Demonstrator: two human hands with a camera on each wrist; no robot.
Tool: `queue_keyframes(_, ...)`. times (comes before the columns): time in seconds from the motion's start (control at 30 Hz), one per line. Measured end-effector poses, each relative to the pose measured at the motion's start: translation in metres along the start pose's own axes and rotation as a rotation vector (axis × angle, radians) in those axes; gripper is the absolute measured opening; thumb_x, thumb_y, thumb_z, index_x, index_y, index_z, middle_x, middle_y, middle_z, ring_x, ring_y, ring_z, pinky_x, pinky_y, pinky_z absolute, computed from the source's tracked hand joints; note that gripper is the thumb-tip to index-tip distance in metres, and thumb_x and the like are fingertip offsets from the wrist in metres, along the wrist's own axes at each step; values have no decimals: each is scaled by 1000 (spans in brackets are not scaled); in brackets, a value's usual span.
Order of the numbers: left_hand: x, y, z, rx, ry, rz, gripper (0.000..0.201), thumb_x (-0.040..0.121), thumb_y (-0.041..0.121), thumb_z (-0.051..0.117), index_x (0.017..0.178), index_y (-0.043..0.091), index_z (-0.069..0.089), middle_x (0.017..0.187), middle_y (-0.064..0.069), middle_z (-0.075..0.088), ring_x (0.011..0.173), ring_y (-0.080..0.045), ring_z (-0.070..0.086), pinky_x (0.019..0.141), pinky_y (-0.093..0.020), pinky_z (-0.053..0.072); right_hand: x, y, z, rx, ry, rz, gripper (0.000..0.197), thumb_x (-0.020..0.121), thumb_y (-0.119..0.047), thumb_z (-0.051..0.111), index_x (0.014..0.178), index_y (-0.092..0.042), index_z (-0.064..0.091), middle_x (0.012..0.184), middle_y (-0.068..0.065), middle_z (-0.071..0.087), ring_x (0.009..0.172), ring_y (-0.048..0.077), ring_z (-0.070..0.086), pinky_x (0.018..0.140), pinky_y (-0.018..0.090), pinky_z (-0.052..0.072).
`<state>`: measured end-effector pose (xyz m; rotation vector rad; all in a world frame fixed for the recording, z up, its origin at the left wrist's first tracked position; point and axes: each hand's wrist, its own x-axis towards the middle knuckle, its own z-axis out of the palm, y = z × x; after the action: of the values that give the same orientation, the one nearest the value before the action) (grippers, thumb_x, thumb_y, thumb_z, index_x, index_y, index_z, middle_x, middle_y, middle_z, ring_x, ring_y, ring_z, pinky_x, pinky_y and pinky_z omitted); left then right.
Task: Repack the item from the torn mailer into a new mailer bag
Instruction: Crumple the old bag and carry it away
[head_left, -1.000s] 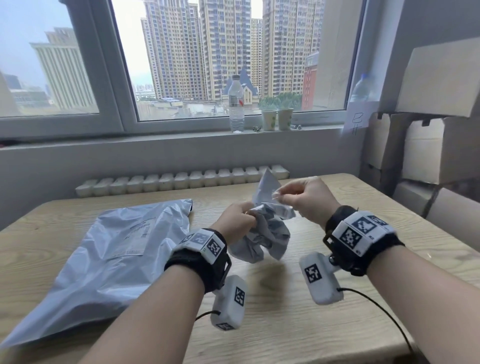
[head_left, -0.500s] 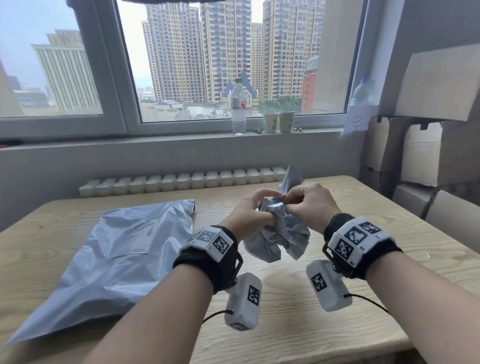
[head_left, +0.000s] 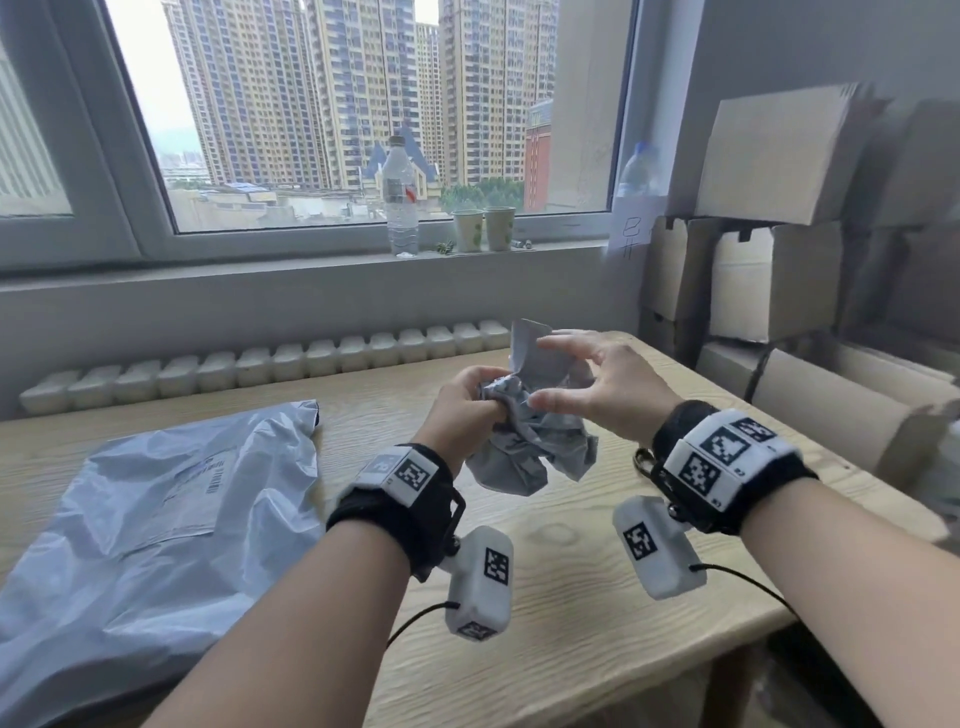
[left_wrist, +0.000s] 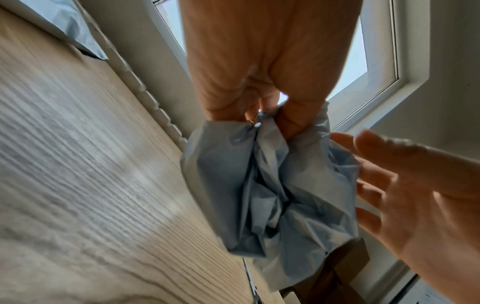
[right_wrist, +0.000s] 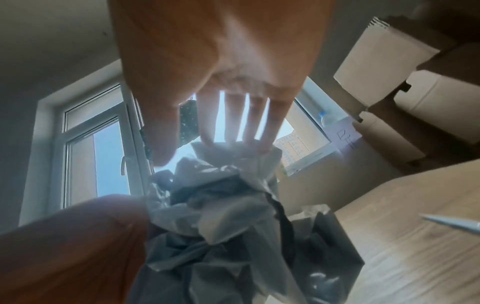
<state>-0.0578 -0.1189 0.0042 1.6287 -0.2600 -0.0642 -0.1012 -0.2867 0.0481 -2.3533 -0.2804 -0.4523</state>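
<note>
Crumpled mailer (head_left: 530, 447) is bunched into a grey wad, held up in the air above the middle of the wooden table (head_left: 597, 597), not touching it. Left hand (head_left: 462, 410) has it scrunched tight in a fist near the top. Right hand (head_left: 597, 384) is just beside it with fingers (right_wrist: 233, 121) spread wide and straight, tips right at the upper flap, can't tell if they actually touch. Over toward the table's left edge there's a flat grey mailer bag (head_left: 156, 530) lying down, well apart from the wad. Cardboard boxes (head_left: 779, 218) are stacked past the right edge.
</note>
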Motion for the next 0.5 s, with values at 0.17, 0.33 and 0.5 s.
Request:
queue_keyframes(0.17,3,9,27,-92,-91,19,55,60,-14,61,113,1,59,108,-26,65,93,-30,64,88,-51,54,-10,1,-15,-206,-84,63,95,59,-43,86,141,-20,43,126,-5,49,121,13,46,106,31,37)
queue_keyframes(0.33,5,16,66,-127,-169,51,49,68,-28,55,110,-3,57,93,-16,63,85,-27,63,78,-41,55,-30,18,-37,-18,-138,199,88,58,-36,88,136,-25,48,119,-7,63,106,10,62,98,30,49)
queue_keyframes(0.5,0,25,106,-144,-275,39,50,65,-20,64,108,3,55,101,-19,60,83,-25,63,70,-37,55,-49,38,-69,-64,-58,250,59,61,-29,86,111,-32,55,93,-15,66,83,-3,63,74,14,50)
